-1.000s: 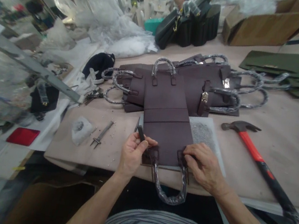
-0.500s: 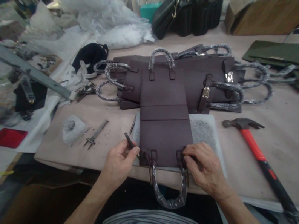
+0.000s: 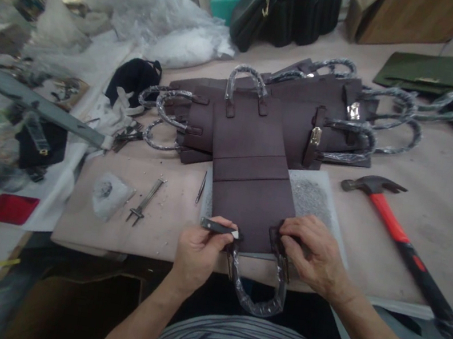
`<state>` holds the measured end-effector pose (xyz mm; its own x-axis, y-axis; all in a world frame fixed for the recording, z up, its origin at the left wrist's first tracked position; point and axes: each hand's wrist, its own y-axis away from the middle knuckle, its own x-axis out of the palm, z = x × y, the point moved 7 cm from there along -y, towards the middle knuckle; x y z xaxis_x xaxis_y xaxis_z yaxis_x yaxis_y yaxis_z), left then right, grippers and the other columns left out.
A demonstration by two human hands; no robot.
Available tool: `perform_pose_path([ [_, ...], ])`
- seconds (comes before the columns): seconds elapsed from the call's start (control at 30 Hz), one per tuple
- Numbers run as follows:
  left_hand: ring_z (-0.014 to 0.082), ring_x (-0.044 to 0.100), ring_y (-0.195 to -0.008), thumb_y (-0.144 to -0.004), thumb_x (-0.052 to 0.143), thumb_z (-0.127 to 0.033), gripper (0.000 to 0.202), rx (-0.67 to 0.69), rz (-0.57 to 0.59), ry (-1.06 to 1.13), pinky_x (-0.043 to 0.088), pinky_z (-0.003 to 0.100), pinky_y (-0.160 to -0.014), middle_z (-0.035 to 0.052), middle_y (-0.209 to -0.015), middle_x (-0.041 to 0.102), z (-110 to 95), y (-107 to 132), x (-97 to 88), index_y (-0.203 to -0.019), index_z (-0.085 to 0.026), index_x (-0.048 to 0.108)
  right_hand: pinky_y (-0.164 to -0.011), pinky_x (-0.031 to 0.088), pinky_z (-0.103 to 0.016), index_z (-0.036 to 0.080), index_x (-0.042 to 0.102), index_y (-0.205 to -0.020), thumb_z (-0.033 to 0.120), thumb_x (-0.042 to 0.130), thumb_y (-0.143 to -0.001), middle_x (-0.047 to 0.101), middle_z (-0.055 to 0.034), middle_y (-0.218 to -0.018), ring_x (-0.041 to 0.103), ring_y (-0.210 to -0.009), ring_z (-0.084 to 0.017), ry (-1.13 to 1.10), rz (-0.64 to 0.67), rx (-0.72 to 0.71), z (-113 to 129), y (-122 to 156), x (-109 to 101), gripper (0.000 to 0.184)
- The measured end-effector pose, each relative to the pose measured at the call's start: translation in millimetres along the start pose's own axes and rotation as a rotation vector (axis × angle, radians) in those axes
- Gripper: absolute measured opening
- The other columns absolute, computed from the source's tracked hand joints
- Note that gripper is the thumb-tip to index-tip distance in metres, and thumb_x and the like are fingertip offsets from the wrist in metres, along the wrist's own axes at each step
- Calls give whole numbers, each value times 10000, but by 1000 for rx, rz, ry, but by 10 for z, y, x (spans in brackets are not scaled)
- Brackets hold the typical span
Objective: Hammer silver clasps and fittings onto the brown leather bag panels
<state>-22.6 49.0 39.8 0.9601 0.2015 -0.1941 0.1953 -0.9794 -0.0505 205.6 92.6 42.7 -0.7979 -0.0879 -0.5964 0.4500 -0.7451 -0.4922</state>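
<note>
Plum-brown leather panel (image 3: 248, 208) lies straight ahead of you at 12 o'clock, partly over a grey speckled stone slab (image 3: 311, 198) on a pale board (image 3: 144, 242). Your left hand (image 3: 196, 260) pinches a small dark-handled blade (image 3: 217, 226) between thumb and fingers, its pale tip pointing toward 3 o'clock. Your right hand (image 3: 313, 257) lies with its fingers together, pressing down on a leather handle tab (image 3: 278, 239); the thumb is hidden, so you cannot tell whether it grips.

That tip sits close to your right fingers, so a slip under pressure could nick them or score the leather. The film-wrapped handle (image 3: 257, 296) hangs past the board edge at 6 o'clock, and its weight could drag the panel askew if your right hand lifts. The red-handled claw hammer (image 3: 389, 220) at 3 o'clock overhangs the table edge, where a knock could tip it.

You have one hammer, one thin awl (image 3: 201, 187), one pronged metal tool (image 3: 143, 200) and two brass clasps (image 3: 314, 137) showing on the overlapping panel stack (image 3: 200, 133). Overlap hides that stack's exact count.
</note>
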Motion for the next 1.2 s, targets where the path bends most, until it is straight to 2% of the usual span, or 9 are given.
perform_pose_path([
  [0.1,195,771,-869,-860,704,-194,100,117,6,-96,639,296,-826,55,-928,804,-3,7,119,-932,-175,771,-770,449,-378,221,630,-942,141,571,-938,697,-39,-908,613,-847,-210,2,1,10,-6,1,0,98],
  [0.23,206,771,-908,-886,692,-217,119,184,-18,-176,629,342,-901,54,-939,805,76,45,125,-971,-185,770,-758,442,-372,217,629,-931,142,567,-935,698,-40,-907,611,-832,-207,4,-6,16,-8,-2,-5,98],
  [0.37,195,767,-934,-906,678,-211,125,188,-44,-170,618,334,-922,48,-966,804,123,69,104,-1003,-190,754,-767,436,-374,213,626,-935,140,565,-937,695,-43,-912,606,-838,-209,-11,7,28,-19,2,4,95],
  [0.9,193,763,-923,-914,660,-211,109,229,-50,-208,613,328,-896,48,-951,800,53,64,156,-981,-186,742,-759,428,-385,217,623,-930,146,557,-938,694,-50,-912,593,-841,-215,-15,13,36,-49,31,30,98],
  [1.2,200,758,-934,-926,657,-237,105,221,-29,-181,610,363,-922,63,-954,797,103,57,161,-980,-177,724,-753,432,-384,217,618,-928,145,554,-942,694,-48,-902,591,-825,-208,-10,-3,21,-16,8,2,98],
])
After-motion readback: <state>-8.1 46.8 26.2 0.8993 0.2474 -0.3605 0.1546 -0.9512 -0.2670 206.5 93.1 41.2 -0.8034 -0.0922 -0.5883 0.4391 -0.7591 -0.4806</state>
